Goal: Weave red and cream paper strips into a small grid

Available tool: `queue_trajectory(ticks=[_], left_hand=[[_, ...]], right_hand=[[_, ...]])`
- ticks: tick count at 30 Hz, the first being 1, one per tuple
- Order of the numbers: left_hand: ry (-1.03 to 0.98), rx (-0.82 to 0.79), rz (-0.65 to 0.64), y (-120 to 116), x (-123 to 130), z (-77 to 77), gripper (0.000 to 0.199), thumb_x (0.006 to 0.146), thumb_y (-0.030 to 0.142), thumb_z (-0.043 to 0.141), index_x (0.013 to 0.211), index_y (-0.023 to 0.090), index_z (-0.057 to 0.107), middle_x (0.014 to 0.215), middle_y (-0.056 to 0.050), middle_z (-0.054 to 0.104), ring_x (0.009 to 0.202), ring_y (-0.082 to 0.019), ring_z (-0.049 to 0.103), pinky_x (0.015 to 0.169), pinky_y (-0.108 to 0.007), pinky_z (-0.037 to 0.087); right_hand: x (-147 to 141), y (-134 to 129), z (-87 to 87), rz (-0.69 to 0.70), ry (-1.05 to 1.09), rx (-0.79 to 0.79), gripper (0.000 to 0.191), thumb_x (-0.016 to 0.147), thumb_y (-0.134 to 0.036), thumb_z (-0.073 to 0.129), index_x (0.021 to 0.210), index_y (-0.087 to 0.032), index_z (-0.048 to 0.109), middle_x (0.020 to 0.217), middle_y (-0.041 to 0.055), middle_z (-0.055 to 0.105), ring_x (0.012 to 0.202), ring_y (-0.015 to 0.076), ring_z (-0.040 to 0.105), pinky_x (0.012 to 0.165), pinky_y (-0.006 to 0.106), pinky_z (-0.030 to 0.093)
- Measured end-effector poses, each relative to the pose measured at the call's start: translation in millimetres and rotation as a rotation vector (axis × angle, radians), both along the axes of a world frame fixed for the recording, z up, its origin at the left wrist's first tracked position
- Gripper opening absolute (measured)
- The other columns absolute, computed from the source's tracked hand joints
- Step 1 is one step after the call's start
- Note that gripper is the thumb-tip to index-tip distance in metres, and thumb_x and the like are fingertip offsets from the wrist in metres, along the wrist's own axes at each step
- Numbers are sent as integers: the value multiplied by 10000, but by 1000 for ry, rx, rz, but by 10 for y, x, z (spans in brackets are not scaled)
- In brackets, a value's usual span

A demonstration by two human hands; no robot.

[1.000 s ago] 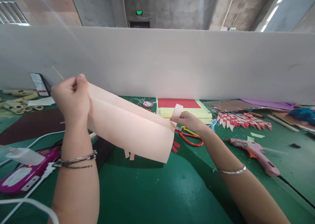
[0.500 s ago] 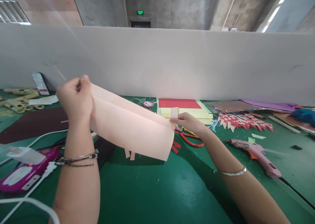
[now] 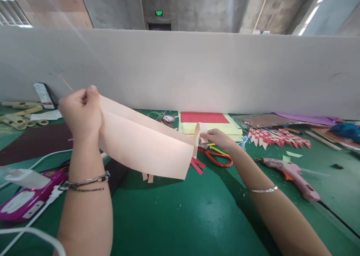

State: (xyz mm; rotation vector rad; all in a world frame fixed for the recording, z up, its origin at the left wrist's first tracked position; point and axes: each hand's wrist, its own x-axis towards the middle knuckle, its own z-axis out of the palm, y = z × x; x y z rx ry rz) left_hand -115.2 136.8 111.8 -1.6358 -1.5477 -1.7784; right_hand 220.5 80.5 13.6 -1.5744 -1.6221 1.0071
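Pale sheet (image 3: 146, 147): one, aloft between the hands; probably light, limp and easily creased, best taken flat by its ends. Left hand (image 3: 83, 113): clenched on the sheet's far-left end. Right hand (image 3: 218, 136): pinched a narrow strip (image 3: 198, 130), curled beside the sheet's other end; whether joined, could not be told. Red-handled scissors (image 3: 222, 163): lay just below the right hand. Surface: green tabletop (image 3: 174, 218), glossy, specked, beneath both hands. Room: grey partition (image 3: 180, 68) beyond the hands, concrete wall (image 3: 197, 8) behind.
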Motion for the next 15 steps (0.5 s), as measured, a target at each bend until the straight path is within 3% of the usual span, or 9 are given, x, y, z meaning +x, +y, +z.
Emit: queue_trajectory(ticks=[5,9,11,15], left_hand=[[-94,-23,-86,28,13,23,383,763,214,538,439,157,341,458,65,185,455,-48,219,395,-212,160],[-201,12,-298,-32,124,55,267,759,225,564,519,124,505,434,70,325,417,-46,310,377,-187,228],[-242,53,-403,-86,186,77,265,759,255,575,537,122,520,439,64,370,405,-46,331,368,-181,250],[-240,168,-595,-189,299,121,350,767,342,582,497,148,472,425,69,360,387,-41,332,398,-189,355]], right_hand=[[142,44,-27,-86,-194,25,298,762,-363,464,538,-170,502,589,24,572,569,135,538,536,233,395],[280,55,-38,-161,-386,71,148,732,-239,511,614,-161,553,617,53,608,627,185,577,574,264,406],[331,58,-55,-258,-476,120,124,741,-198,494,791,-139,591,728,102,642,758,241,591,662,317,416],[270,12,25,-412,-572,256,441,787,-228,472,1204,-90,430,1146,216,543,1131,339,429,869,462,345]])
